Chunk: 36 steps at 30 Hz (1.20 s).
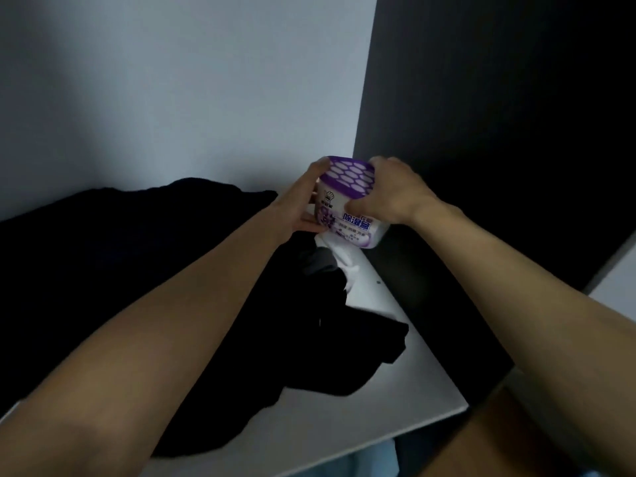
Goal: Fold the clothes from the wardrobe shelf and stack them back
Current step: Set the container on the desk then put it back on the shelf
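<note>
Head view: a wardrobe shelf (pixel 406 380) is seen from above, pale and flat, with a pale back wall (pixel 172 98) behind it and a dark side panel (pixel 499 98) on the right. Most of the shelf is covered by a loose heap of dark clothes (pixel 120 256), which is spread from the left edge to the front and is not folded. At the heap's right end a grey piece (pixel 318 261) and a white piece (pixel 339 256) are seen, crumpled together near the back right corner.

Both bare forearms are stretched forward to that corner, where a small white box (pixel 347 215) with a purple lid (pixel 347 179) is held between the two hands. The lid is patterned with pale hexagons, and blue print is seen on the box's front. The left hand (pixel 299 204) is laid against the box's left side, with one digit reaching the lid's corner and others placed lower on the wall, so the box is grasped there. The right hand (pixel 395 194) is curled over the lid's right edge and is clasped on the box. The box is tilted slightly and is placed just above the white piece; whether it is touching the cloth cannot be told.
</note>
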{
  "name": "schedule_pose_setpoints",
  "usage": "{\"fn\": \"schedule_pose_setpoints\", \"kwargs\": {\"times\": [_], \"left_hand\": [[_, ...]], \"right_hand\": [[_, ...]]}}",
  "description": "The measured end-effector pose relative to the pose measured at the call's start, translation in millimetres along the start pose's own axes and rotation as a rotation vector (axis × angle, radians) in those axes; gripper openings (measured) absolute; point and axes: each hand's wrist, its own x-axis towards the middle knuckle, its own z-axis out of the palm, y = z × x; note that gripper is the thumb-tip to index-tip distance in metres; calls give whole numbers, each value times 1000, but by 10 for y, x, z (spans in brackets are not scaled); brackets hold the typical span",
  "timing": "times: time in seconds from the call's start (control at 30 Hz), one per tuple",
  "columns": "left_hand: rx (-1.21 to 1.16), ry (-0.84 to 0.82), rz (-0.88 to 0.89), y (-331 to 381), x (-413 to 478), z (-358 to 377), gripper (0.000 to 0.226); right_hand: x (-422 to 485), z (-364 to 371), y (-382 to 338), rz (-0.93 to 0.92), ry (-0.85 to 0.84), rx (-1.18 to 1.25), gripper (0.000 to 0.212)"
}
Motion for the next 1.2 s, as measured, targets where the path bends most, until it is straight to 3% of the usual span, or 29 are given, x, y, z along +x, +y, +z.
{"fn": "schedule_pose_setpoints", "kwargs": {"times": [0.07,0.13,0.23,0.3,0.37,0.57,0.73,0.87,0.97,1.1,1.2], "left_hand": [[-58,-37,-27,9,291,-95,66],[-90,48,-39,-48,594,-218,58],[458,171,7,-231,969,-320,26],[795,35,-17,-393,1074,-242,27],[988,-111,-106,-575,1169,-190,33],[1167,-252,-103,-806,1297,-271,28],[898,-170,-198,-932,1447,-442,26],[640,86,-79,-1015,1547,-540,21],[453,12,-60,-1039,1589,-546,36],[586,-55,-54,-1050,1687,-552,61],[541,-58,-53,-1078,1729,-545,66]], "right_hand": [[207,2,67,46,10,21,73],[397,18,141,79,23,23,74],[635,94,225,100,51,3,80],[767,203,274,94,77,-36,84],[906,357,305,85,80,-59,87],[1291,921,361,106,-11,-81,86],[1518,1332,436,130,-118,-68,84],[1617,1521,442,81,-187,-105,80],[1681,1586,486,102,-216,-66,75],[1774,1582,479,73,-240,-107,60],[1811,1603,461,47,-232,-131,71]]}}
